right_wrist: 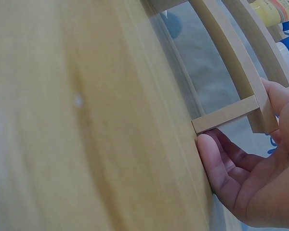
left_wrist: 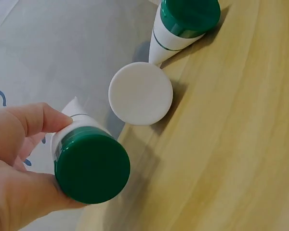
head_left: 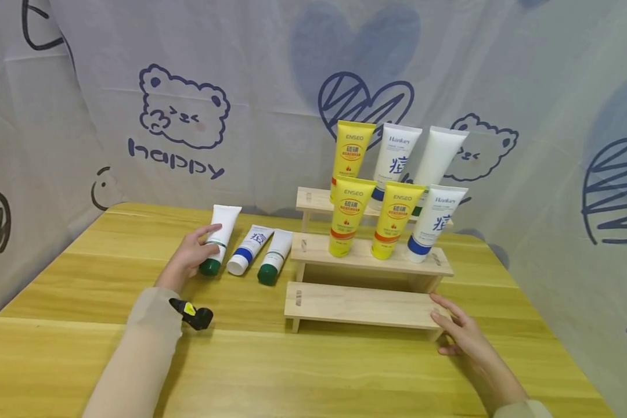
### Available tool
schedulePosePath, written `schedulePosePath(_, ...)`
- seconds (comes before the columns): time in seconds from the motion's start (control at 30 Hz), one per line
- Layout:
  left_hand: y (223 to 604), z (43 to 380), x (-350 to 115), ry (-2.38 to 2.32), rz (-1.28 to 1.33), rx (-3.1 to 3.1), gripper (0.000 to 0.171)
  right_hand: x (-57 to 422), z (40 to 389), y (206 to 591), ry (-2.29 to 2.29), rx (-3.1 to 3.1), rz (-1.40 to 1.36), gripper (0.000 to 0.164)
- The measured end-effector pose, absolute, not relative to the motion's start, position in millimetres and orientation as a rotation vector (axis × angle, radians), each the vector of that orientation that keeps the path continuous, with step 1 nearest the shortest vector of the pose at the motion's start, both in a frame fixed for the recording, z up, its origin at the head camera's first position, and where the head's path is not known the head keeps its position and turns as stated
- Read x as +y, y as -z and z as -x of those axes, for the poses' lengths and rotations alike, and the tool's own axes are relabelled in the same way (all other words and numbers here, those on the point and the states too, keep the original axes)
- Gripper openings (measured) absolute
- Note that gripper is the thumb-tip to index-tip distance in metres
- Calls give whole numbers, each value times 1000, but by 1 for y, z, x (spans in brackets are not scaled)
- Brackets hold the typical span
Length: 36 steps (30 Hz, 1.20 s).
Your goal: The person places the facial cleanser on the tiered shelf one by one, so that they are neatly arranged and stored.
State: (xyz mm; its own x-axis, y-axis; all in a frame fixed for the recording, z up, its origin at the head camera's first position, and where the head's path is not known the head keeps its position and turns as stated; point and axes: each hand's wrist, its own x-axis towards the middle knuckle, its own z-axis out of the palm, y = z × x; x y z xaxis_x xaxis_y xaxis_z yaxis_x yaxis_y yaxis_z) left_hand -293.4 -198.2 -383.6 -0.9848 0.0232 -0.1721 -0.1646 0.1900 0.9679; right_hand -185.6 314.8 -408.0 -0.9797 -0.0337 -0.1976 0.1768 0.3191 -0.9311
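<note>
My left hand (head_left: 190, 254) pinches a white squeeze tube (head_left: 227, 223) with a green cap (left_wrist: 94, 166), thumb on one side and fingers on the other. To its right, a white tube with a blue band (head_left: 249, 244) and another green-capped tube (head_left: 277, 255) lie on the table. At the right end of the lowest step (head_left: 355, 302) of a three-tier wooden stand, my right hand (head_left: 470, 337) grips the board. In the right wrist view, its thumb is at the board's end and its curled fingers are beside the stand leg (right_wrist: 226, 114).
Two yellow tubes (head_left: 350, 217) and a white one (head_left: 438, 223) stand on the middle step (head_left: 371, 258). Behind them, the top step (head_left: 313, 198) carries a yellow tube (head_left: 352, 148) and two white tubes (head_left: 441, 154). A printed cloth (head_left: 261, 116) hangs behind the table (head_left: 230, 371).
</note>
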Motion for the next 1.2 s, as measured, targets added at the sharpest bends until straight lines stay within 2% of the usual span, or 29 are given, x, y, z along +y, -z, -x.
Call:
schedulePosePath(0.6,386,284,-187,-2100,40,2402,55,315,186,408,1721,2407,-127,60)
schedulePosePath(0.9,378,279,-178,-2159,-125,2395,44,316,185,408,1711,2411,-113,59)
schedulePosePath(1.2,359,275,-158,-2288,-302,2329,46,315,186,409,1731,2418,-114,58)
